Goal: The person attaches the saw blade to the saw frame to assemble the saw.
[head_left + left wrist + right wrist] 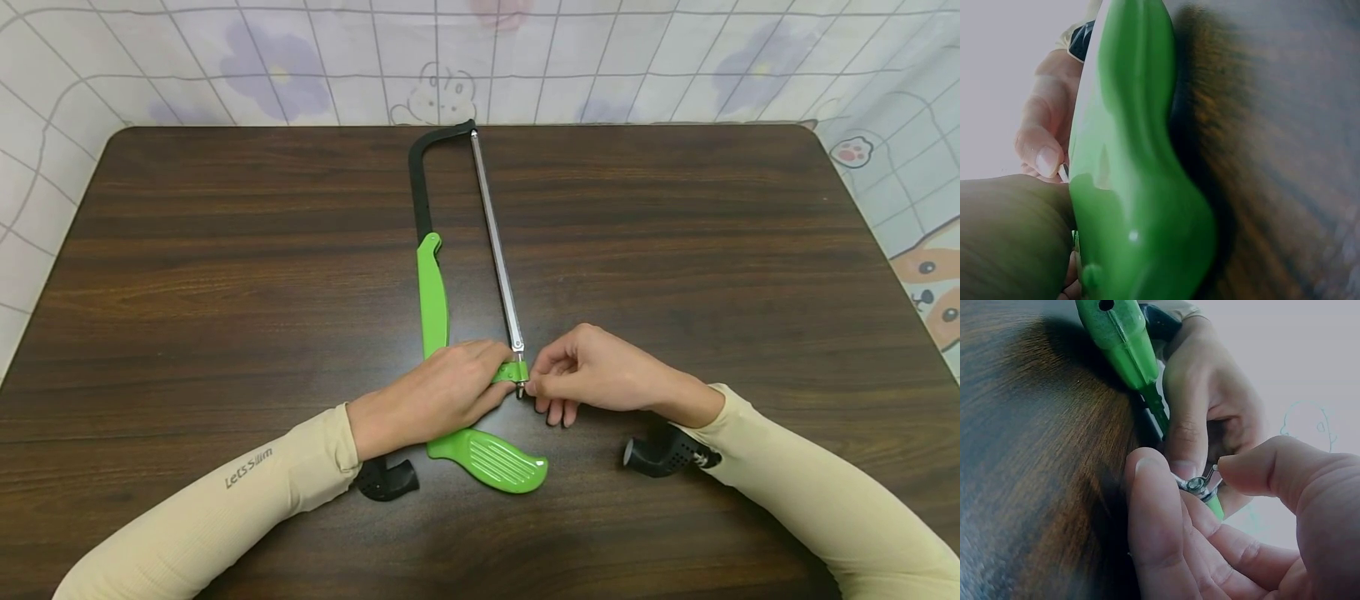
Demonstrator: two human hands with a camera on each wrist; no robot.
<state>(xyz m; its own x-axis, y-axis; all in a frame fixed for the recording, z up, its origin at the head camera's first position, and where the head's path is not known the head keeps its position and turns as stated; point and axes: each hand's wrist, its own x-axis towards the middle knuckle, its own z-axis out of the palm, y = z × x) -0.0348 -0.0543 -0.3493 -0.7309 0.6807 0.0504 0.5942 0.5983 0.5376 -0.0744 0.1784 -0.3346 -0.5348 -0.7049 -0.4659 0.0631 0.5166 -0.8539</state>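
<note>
A hacksaw (432, 292) lies on the table, its black front frame (417, 187) pointing away and its green handle (502, 462) nearest me. Along its right side runs a silver blade holder (496, 242). My left hand (453, 383) lies across the saw and grips the green bracket (510, 372) at the near end of that holder. Beside it, my right hand (600, 371) has thumb and fingers at a small metal wing nut (1196, 484), the thumb touching one wing. Green plastic (1141, 137) fills much of the left wrist view and hides most of the left hand there.
The dark wooden table (225, 250) ends at the back against a checked, patterned cloth (337, 67). Black wrist devices hang under both wrists, one at the left (386, 481) and one at the right (656, 450).
</note>
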